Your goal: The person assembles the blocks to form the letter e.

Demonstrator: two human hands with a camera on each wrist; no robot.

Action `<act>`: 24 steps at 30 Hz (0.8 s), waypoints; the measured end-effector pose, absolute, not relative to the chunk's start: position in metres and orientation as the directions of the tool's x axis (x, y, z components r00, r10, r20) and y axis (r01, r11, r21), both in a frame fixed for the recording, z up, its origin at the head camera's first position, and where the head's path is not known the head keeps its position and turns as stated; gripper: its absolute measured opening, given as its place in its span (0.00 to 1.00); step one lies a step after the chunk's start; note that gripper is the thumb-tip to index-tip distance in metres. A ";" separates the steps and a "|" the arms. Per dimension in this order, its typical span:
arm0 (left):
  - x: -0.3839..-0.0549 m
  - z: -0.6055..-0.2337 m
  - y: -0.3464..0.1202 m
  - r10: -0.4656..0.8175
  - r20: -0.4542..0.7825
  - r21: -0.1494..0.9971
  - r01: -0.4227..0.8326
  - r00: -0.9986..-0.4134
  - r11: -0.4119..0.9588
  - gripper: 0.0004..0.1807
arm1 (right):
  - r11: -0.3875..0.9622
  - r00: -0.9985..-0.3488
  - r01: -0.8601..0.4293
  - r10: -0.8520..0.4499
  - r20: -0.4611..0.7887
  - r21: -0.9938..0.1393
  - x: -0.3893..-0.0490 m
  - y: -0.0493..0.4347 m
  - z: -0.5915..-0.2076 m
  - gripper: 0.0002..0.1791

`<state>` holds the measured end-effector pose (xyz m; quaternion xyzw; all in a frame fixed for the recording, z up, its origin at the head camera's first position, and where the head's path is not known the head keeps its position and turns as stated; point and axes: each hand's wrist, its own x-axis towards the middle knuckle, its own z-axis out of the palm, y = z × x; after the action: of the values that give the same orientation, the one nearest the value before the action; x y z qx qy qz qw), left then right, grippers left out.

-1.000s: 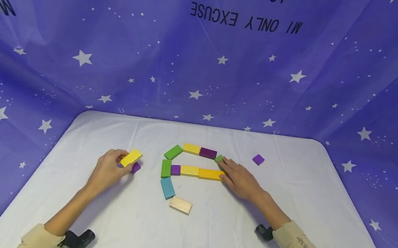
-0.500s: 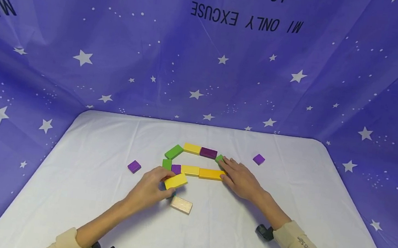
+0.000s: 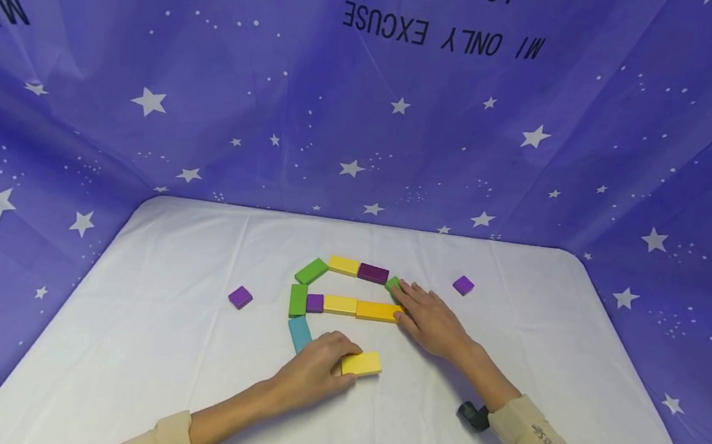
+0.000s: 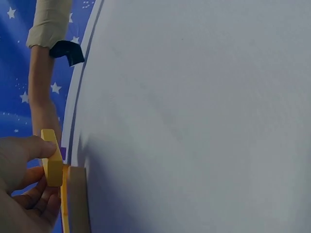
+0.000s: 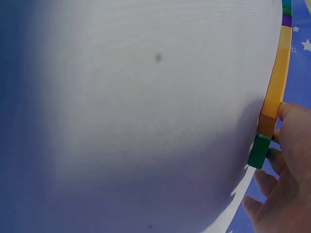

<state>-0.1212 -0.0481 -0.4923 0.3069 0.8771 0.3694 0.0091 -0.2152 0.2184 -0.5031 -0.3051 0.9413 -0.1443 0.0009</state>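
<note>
My left hand (image 3: 316,369) pinches a yellow block (image 3: 362,363) between thumb and fingers, at the near end of a curved row of blocks. The left wrist view shows the same yellow block (image 4: 52,162) beside a plain wooden block (image 4: 78,199), which the hand hides in the head view. A blue block (image 3: 300,334) shows just behind that hand. My right hand (image 3: 433,324) rests with extended fingers at a green block (image 3: 393,284), its thumb at the end of a long orange block (image 3: 377,312). Another green block (image 5: 260,150) lies by the right fingers in the right wrist view.
The outline continues with green blocks (image 3: 298,300), yellow blocks (image 3: 343,266), a dark purple block (image 3: 373,274) and a small purple block (image 3: 315,303). Loose purple blocks lie left (image 3: 240,297) and right (image 3: 464,285) on the white table (image 3: 180,378). A starry blue curtain (image 3: 366,135) hangs behind.
My left hand has carried the yellow block rightward and nearer, from beside the loose purple block, over the blue block, to the row's near end. The right hand has stayed in place.
</note>
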 end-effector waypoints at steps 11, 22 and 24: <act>-0.122 -0.498 -0.039 0.574 0.189 0.616 0.552 -0.796 0.563 0.17 | 0.779 -0.820 -0.564 -0.568 0.074 -0.274 -0.215 0.218 -0.504 0.30; -0.125 -0.503 -0.041 0.585 0.204 0.523 0.592 -0.785 0.613 0.18 | 0.781 -0.824 -0.558 -0.563 0.069 -0.280 -0.216 0.219 -0.504 0.30; -0.125 -0.503 -0.043 0.580 0.210 0.502 0.596 -0.787 0.627 0.19 | 0.780 -0.824 -0.556 -0.563 0.068 -0.287 -0.216 0.219 -0.504 0.30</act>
<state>-0.1248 -0.0426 -0.5028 0.3262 0.9018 0.2833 -0.0142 -0.2157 0.2189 -0.5040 -0.2966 0.9433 -0.1488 0.0108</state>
